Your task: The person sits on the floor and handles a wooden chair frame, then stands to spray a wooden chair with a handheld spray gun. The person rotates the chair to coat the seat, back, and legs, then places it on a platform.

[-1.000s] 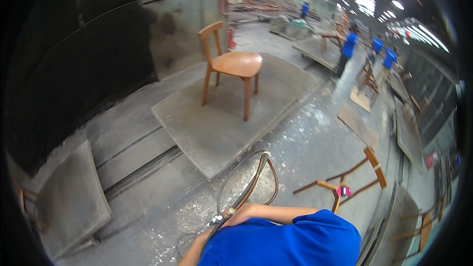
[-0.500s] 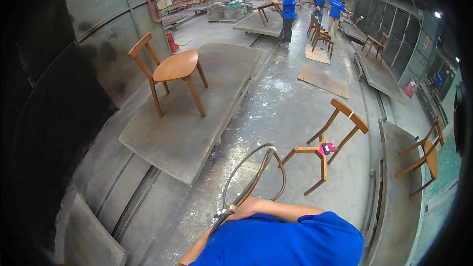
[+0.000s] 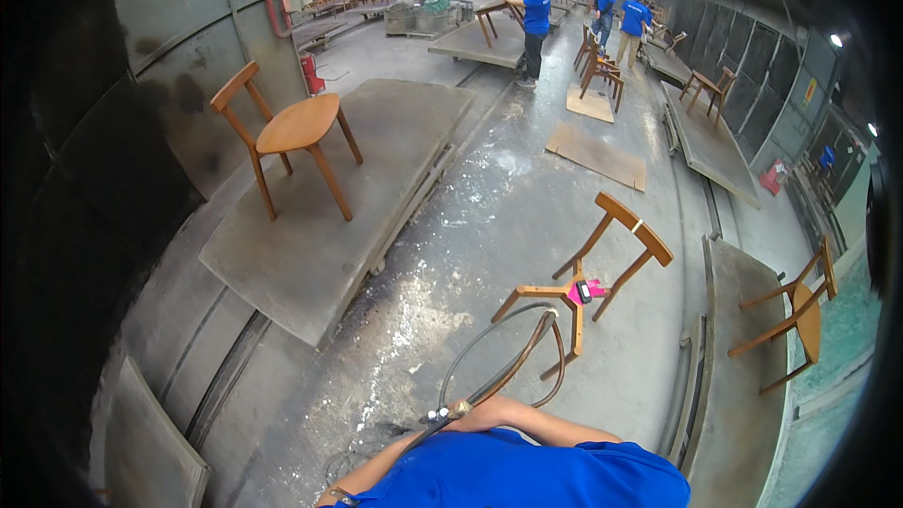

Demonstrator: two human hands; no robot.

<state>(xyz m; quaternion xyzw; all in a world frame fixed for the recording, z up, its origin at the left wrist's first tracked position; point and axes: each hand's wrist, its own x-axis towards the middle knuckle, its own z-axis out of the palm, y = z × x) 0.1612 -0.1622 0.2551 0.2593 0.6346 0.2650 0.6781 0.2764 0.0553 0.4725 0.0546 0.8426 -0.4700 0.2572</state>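
Note:
My right forearm bends across my blue shirt, and my right hand (image 3: 484,413) lies beside a bundle of looped hoses (image 3: 513,365) with a metal fitting (image 3: 458,409). Its fingers are hidden, so its grip does not show. My left forearm (image 3: 378,472) comes in from the lower edge; the left hand is out of sight behind the hoses and shirt. Just beyond the loop, a wooden chair frame (image 3: 571,327) without a seat stands on the floor. A pink piece (image 3: 576,295) with a small black device (image 3: 584,291) sits on its joint.
A finished-looking wooden chair (image 3: 299,124) stands on a low grey platform (image 3: 282,273) at left. Another chair (image 3: 806,315) is on the right platform (image 3: 734,414). Flat boards (image 3: 597,155) lie ahead. A co-worker (image 3: 536,23) handles a chair farther off; several others stand beyond.
My view has turned slightly right, so the chairs and platforms sit farther left. The hose loop now overlaps the chair frame in the picture. My right arm stays bent.

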